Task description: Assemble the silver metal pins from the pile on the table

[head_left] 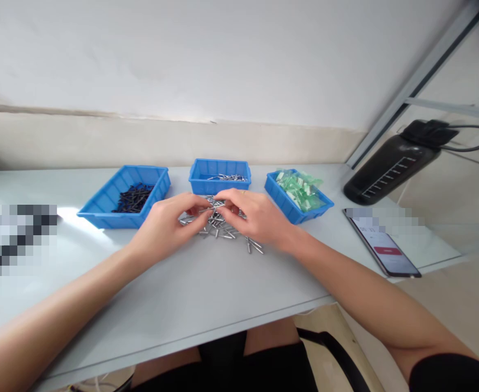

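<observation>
A pile of silver screws (223,228) lies on the grey table (206,294) in front of the middle blue bin (219,177). My left hand (169,223) and my right hand (255,215) meet over the pile. Both pinch a silver screw (213,207) between their fingertips, held level just above the heap. The left blue bin (125,196) holds black screws (135,197). In the middle bin lie a few silver screws. The right blue bin (298,196) is filled with small green plastic bags (302,188).
A phone (382,247) with its screen lit lies on the table at the right. A black bottle (394,163) with a cord leans beyond it. A wall runs behind the bins. The table's front edge is close to my lap.
</observation>
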Action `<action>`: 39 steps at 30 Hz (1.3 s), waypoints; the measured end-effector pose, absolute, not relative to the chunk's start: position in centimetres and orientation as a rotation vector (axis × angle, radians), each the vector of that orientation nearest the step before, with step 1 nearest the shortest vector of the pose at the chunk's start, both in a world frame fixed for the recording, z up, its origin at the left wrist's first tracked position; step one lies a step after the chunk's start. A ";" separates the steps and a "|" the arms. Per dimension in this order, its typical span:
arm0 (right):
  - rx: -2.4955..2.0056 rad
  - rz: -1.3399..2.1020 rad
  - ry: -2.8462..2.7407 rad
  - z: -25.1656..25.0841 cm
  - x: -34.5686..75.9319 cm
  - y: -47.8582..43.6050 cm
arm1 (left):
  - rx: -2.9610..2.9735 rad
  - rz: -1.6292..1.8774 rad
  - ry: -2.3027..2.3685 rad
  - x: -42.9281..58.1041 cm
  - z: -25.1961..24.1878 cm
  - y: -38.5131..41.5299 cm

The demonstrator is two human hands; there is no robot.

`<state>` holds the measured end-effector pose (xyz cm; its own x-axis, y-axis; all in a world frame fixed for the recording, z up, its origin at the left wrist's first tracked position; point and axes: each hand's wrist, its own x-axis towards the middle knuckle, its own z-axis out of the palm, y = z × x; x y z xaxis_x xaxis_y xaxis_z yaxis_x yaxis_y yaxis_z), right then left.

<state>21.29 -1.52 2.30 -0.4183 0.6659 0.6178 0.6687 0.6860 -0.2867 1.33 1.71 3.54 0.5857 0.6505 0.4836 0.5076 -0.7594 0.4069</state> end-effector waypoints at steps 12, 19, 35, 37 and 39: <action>-1.089 -0.032 -2.351 1.7 21.2 -1.0 | 2.624 1.025 0.812 1.4 3.6 1.5; -1.102 -0.028 -2.279 1.9 21.3 -1.2 | 2.535 1.036 0.932 1.3 3.7 1.3; -1.078 -0.013 -2.277 2.2 21.5 -1.1 | 2.594 0.945 1.017 1.3 3.5 1.8; -1.093 -0.019 -2.255 2.3 21.5 -1.1 | 2.594 0.944 1.034 1.3 3.6 1.8; -1.115 -0.014 -2.216 2.3 21.6 -1.1 | 2.593 0.947 1.055 1.3 3.7 1.9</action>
<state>21.61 -1.09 2.31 -0.4282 0.7148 0.5530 0.7217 0.6387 -0.2668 1.32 1.91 3.75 0.5439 0.6802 0.4914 0.5615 -0.7302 0.3892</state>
